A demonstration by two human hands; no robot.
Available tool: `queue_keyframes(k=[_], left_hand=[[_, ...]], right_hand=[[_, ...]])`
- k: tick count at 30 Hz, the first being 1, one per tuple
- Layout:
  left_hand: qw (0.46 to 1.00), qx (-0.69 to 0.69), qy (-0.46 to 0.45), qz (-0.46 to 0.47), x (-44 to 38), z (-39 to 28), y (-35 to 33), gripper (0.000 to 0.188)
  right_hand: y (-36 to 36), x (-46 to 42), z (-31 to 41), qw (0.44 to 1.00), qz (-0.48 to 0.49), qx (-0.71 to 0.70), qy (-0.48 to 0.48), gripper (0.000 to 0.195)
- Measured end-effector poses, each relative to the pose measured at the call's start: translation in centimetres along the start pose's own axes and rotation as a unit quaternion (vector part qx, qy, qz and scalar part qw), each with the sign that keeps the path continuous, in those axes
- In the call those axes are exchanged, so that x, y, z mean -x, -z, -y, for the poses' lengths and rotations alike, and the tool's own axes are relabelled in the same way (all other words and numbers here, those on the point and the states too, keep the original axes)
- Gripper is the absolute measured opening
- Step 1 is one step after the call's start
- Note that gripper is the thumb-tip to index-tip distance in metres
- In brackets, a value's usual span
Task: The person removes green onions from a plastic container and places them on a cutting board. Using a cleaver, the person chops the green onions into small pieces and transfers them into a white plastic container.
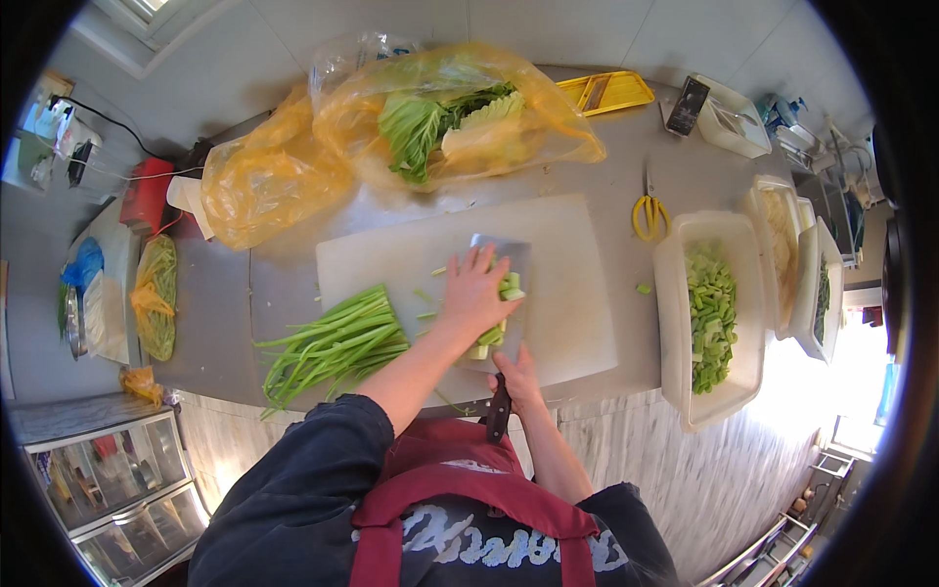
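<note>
A white cutting board [565, 293] lies on the metal worktop before me. My right hand [521, 381] holds the dark handle of a cleaver [516, 257], whose broad blade lies low over the board. Fingers spread, my left hand [477, 293] rests over cut green stalk pieces [511, 286] and the blade; what its palm touches is hidden. A bunch of long green stalks [345, 337] lies on the board's left part and reaches past its edge. A white plastic tub [669, 323] at the right holds chopped greens [710, 323].
Behind the board, a yellow plastic bag [337, 132] holds leafy greens [418, 132]. Yellow-handled scissors [650, 217] lie between board and tub. A yellow slicer [616, 92] is at the back, more white containers [777, 249] stand at the far right, and a bagged green vegetable [157, 301] lies left.
</note>
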State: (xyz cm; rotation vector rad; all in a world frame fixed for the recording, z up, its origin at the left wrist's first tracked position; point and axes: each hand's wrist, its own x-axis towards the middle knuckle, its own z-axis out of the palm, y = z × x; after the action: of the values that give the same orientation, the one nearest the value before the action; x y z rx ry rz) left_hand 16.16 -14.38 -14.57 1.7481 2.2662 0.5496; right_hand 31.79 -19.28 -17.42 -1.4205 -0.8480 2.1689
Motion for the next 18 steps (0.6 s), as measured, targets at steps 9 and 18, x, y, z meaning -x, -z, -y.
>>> queue_keyframes(k=[9,18], left_hand=[[0.966,0.085,-0.244,-0.006,-9.1,-26.0,2.0,0.069],[0.912,0.279,-0.299,-0.014,-11.4,-33.8,-3.4,0.078]], right_hand=[[13.7,8.5,14.2,0.947,-0.136,-0.151,0.248,0.026],[26.4,14.8,23.3,0.63,-0.538,0.53,0.179,0.018]])
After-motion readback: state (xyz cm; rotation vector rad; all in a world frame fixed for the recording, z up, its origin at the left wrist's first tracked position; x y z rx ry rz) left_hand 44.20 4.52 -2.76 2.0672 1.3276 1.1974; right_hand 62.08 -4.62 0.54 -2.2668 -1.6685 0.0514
